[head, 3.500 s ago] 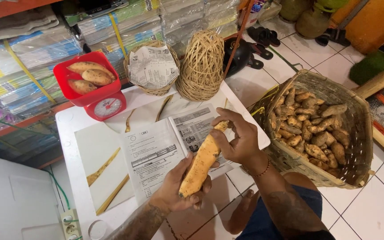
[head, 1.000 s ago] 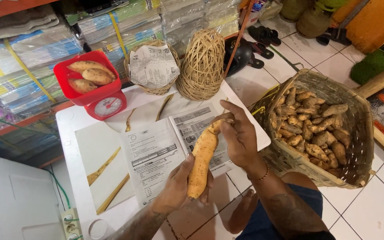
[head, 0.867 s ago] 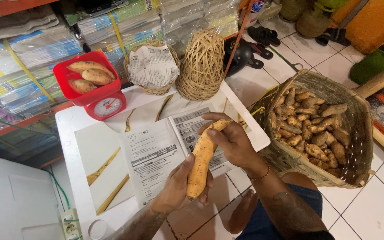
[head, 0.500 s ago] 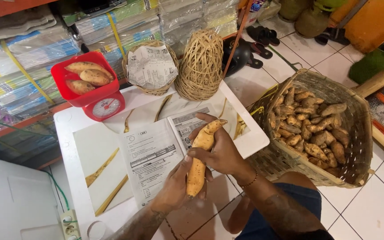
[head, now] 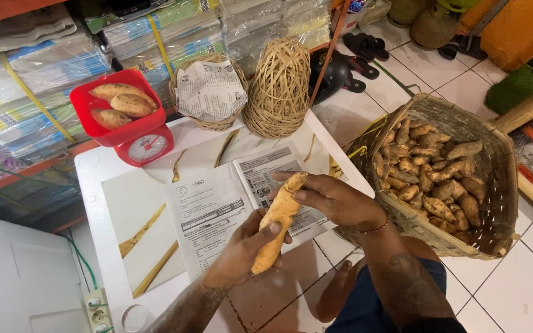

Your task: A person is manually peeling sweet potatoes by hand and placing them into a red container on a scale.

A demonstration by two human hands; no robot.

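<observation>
Both hands clamp one peeled sweet potato point(head: 277, 223) over the open booklet point(head: 232, 206): left hand point(head: 246, 250) steadies its lower half, right hand point(head: 331, 198) grips its tip.

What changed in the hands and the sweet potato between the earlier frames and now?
The right hand slid along the upper end of the sweet potato, which tilted slightly more upright. The left hand kept gripping its lower end. The red scale, the woven basket and the papers stayed put.
</observation>
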